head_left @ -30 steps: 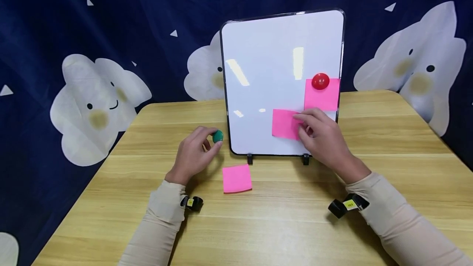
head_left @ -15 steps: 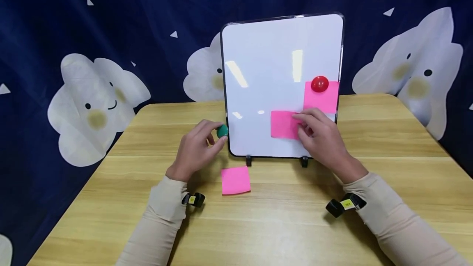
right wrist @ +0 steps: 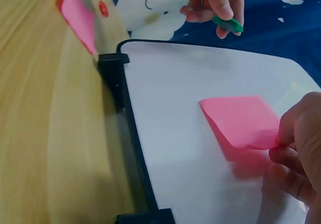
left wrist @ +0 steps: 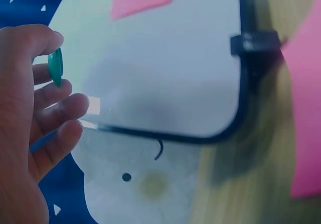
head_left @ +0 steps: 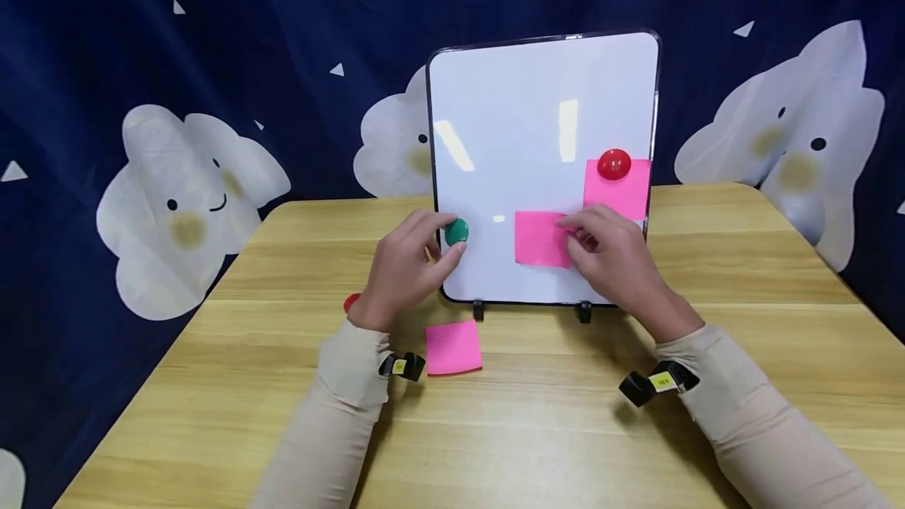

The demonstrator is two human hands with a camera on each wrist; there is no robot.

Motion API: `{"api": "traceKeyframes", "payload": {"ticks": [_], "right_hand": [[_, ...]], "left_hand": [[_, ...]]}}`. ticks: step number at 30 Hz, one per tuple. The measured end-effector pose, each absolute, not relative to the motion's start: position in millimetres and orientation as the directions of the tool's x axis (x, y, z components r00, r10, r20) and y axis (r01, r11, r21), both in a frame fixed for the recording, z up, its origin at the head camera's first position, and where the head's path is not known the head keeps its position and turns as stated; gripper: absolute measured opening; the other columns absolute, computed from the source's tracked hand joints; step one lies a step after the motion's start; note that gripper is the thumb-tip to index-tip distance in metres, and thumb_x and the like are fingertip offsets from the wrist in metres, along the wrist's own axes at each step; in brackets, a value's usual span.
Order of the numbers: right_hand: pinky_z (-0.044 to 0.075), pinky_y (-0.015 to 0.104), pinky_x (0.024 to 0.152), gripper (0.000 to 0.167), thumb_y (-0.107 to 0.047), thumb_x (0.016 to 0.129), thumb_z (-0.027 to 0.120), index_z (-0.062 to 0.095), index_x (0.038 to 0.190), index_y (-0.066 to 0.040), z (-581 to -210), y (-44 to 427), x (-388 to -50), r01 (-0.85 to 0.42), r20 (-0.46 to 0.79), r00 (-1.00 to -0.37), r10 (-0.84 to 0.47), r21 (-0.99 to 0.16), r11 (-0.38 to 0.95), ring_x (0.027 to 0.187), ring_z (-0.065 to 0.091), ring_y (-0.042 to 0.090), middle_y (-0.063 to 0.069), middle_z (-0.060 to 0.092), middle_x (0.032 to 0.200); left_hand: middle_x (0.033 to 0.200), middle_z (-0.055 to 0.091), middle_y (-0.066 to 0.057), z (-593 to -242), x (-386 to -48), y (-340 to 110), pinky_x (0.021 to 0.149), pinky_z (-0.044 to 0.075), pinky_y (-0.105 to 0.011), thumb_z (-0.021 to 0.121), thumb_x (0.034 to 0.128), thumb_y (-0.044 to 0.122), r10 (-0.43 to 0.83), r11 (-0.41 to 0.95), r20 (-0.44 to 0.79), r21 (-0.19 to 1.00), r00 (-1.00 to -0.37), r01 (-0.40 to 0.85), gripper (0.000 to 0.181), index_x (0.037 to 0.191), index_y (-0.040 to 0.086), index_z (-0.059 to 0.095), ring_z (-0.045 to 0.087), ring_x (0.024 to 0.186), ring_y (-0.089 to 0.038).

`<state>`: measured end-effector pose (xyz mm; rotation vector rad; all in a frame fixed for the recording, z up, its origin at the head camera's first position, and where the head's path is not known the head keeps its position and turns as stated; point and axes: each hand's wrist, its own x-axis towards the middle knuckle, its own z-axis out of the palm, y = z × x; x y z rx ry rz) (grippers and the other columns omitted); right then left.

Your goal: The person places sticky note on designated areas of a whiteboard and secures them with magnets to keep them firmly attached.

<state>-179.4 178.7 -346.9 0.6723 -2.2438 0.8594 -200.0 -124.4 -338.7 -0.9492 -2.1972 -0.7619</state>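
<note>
Between thumb and fingers, my left hand (head_left: 410,264) pinches a round green magnet (head_left: 456,232) in front of the left edge of the whiteboard (head_left: 505,132). In the right wrist view, that green magnet (right wrist: 228,24) is held off the board surface. My right hand (head_left: 610,251) pinches the right edge of a pink sticky note (head_left: 539,239) at the board's lower part. A corner of this note (right wrist: 241,118) curls away from the board in the right wrist view. Above the right hand, a red magnet (head_left: 614,164) sits on another pink sticky note (head_left: 617,191).
Pink sticky notes (head_left: 453,348) lie on the wooden table (head_left: 537,430) before the board. Another red magnet (head_left: 351,302) is partly hidden behind my left wrist. Black feet (head_left: 584,312) support the board, and a dark blue cloud-patterned curtain (head_left: 283,38) hangs behind.
My left hand has moved right and slightly up with the green magnet, from beside the board to in front of its left edge. The right hand stays almost still with its note.
</note>
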Motion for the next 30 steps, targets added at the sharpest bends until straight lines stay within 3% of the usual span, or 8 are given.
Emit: {"api": "traceKeyframes", "payload": {"ticks": [9, 20, 30], "right_hand": [[0.044, 0.021, 0.065, 0.019, 0.007, 0.085, 0.072, 0.074, 0.102, -0.001, -347.9, 179.6, -183.7, -0.590, 0.661, -0.721, -0.208, -0.429, 0.684, 0.076, 0.054, 0.018, 0.008, 0.065, 0.090], [0.045, 0.023, 0.066, 0.024, 0.008, 0.084, 0.073, 0.072, 0.107, 0.000, -353.1, 176.1, -184.3, -0.597, 0.676, -0.708, -0.206, -0.416, 0.686, 0.078, 0.055, 0.018, 0.009, 0.063, 0.093], [0.052, 0.034, 0.066, 0.028, 0.007, 0.083, 0.075, 0.065, 0.109, 0.000, -355.6, 172.2, -184.2, -0.590, 0.672, -0.710, -0.210, -0.404, 0.699, 0.079, 0.057, 0.019, 0.010, 0.060, 0.094]], "left_hand": [[0.106, 0.065, -0.003, -325.6, -201.5, -103.0, 0.054, 0.046, -0.022, 0.072, 0.0912, 0.022, 0.448, 0.550, 0.727, 0.235, -0.521, 0.801, 0.032, 0.118, 0.005, 0.070, 0.056, 0.066, -0.009], [0.113, 0.067, -0.004, -321.4, -202.8, -84.6, 0.058, 0.046, -0.020, 0.074, 0.0912, 0.024, 0.474, 0.558, 0.693, 0.241, -0.543, 0.794, 0.037, 0.124, 0.006, 0.070, 0.057, 0.069, -0.007], [0.113, 0.066, -0.003, -326.7, -204.5, -66.9, 0.062, 0.047, -0.018, 0.074, 0.0902, 0.024, 0.520, 0.539, 0.685, 0.201, -0.511, 0.818, 0.036, 0.122, 0.007, 0.071, 0.059, 0.071, -0.007]]}}
